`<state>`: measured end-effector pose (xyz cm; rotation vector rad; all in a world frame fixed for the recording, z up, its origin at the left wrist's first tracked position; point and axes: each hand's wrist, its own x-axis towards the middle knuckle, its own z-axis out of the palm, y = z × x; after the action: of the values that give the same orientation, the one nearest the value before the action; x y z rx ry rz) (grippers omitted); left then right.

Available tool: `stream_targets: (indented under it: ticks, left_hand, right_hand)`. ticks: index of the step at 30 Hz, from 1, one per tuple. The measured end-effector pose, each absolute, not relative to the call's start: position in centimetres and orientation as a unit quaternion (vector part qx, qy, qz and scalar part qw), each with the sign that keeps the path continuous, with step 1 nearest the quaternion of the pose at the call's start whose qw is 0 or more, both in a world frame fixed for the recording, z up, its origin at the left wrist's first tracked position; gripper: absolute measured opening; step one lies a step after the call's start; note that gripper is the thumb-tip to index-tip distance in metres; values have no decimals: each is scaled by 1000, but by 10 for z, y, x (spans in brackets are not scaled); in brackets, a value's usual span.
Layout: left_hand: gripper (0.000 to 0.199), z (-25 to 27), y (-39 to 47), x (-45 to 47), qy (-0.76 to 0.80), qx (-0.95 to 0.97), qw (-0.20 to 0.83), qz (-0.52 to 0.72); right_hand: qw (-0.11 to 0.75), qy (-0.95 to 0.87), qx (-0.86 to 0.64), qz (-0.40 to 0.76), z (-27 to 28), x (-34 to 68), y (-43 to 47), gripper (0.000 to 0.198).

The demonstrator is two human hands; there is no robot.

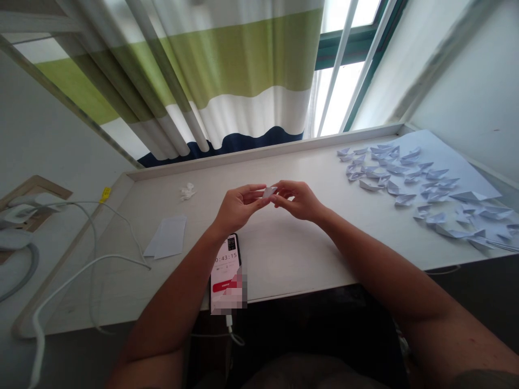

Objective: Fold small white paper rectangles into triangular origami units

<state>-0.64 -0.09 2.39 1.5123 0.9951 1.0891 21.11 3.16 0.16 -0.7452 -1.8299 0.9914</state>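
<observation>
Smartphone [226,270] nearest, timer on screen, 7 o'clock from my hands. My left hand [237,208] and right hand [299,200] pinch 1 small folded paper [270,192] between fingertips, over the desk [279,259]. Paper slips [167,236] at 8 o'clock, crumpled tissue [187,192] at 9, many folded paper boats [397,168] around 3. Farthest: striped curtain [251,51], 11 o'clock.
</observation>
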Motion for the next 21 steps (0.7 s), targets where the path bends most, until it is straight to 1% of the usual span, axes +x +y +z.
stream_targets:
  ticks: [9, 11, 16, 18, 21]
  left_hand:
    - [56, 25, 1, -7, 406, 634, 485, 445]
    - [55, 24, 1, -7, 411, 644, 467, 446]
    - [52, 24, -5, -2, 434, 668, 402, 452]
    - [48, 26, -8, 1, 441, 689, 368, 443]
    - [45, 27, -10, 2, 444, 715, 324, 433]
  right_hand:
    - [455, -743, -307, 383, 5, 213, 31, 39]
    - [455, -751, -314, 361, 5, 213, 31, 35]
    - [465, -744, -375, 300, -5, 204, 29, 16]
    - [470, -735, -392, 292, -10, 199, 28, 15]
    - [488, -726, -388, 288, -13, 196, 27, 20]
